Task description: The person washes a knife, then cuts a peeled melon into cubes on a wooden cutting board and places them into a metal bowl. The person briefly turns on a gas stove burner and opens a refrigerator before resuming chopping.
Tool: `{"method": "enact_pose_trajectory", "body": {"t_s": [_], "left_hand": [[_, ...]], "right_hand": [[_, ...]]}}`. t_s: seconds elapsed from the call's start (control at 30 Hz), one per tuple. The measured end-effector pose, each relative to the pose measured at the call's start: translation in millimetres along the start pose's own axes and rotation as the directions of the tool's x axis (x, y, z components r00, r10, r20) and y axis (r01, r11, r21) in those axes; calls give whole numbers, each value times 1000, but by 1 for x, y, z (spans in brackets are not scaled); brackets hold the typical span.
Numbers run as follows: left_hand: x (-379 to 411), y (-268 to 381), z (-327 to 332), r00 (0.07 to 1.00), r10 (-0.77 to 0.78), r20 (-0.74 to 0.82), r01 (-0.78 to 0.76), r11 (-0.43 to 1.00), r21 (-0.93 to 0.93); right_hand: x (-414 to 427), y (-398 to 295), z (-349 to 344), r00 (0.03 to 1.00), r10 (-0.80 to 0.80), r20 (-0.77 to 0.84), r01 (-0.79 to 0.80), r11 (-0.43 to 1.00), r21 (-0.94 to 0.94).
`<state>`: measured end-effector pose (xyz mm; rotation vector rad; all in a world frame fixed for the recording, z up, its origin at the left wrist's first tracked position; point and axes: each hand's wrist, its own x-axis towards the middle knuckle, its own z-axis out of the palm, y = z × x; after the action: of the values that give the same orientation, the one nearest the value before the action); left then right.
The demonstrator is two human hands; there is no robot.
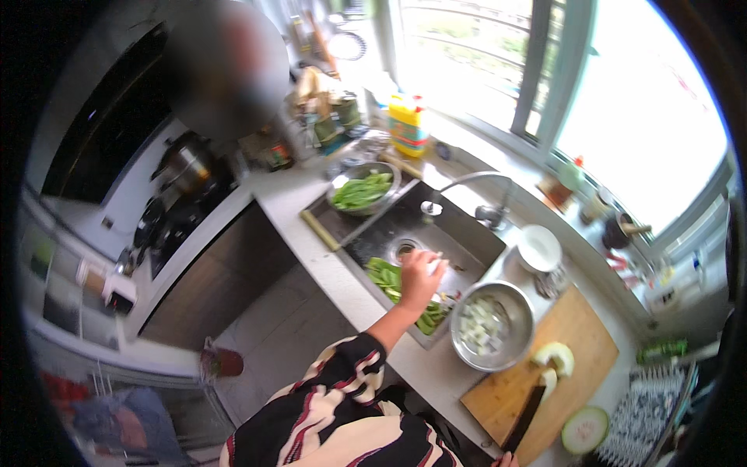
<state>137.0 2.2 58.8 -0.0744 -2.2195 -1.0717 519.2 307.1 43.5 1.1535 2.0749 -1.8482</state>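
My left hand point(421, 278) reaches over the sink basin point(452, 233), its fingers curled around something small and whitish, too blurred to name. Leafy greens point(385, 277) lie in the basin beneath it. At the bottom edge, my right hand point(506, 460) grips a knife point(525, 415), whose dark blade lies over a wooden cutting board point(496, 403) and touches or nearly touches a pale melon piece point(547, 380). A curved melon slice point(557, 356) rests above it. White-green cubes point(478, 327) fill part of a steel bowl point(522, 341) between sink and board.
A cut melon half point(585, 431) sits right of the board. A bowl of greens point(362, 190) stands over the smaller basin. The faucet point(493, 213) arches over the sink. White dishes point(539, 248) stand behind the steel bowl. A yellow jug point(407, 125) is by the window.
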Motion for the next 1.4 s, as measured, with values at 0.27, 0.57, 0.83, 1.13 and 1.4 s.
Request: {"method": "enact_pose_trajectory", "body": {"t_s": [0.27,0.57,0.83,1.13,1.4], "left_hand": [[-12,-81,38,967,-213,138,151,921,359],[10,-38,36,952,-124,281,-2,912,410],[14,116,56,918,334,213,-314,941,-124],[-125,216,73,703,593,392,-413,789,-454],[-200,195,141,605,431,669,-22,850,-527]], "right_hand": [[-4,-19,-5,997,55,52,-52,996,-68],[-5,-8,4,977,-213,-21,194,923,-333],[-6,-22,-2,973,-231,-14,210,906,-369],[-38,-61,-11,968,-251,17,238,890,-389],[-17,6,-36,987,27,-156,17,961,274]]}}
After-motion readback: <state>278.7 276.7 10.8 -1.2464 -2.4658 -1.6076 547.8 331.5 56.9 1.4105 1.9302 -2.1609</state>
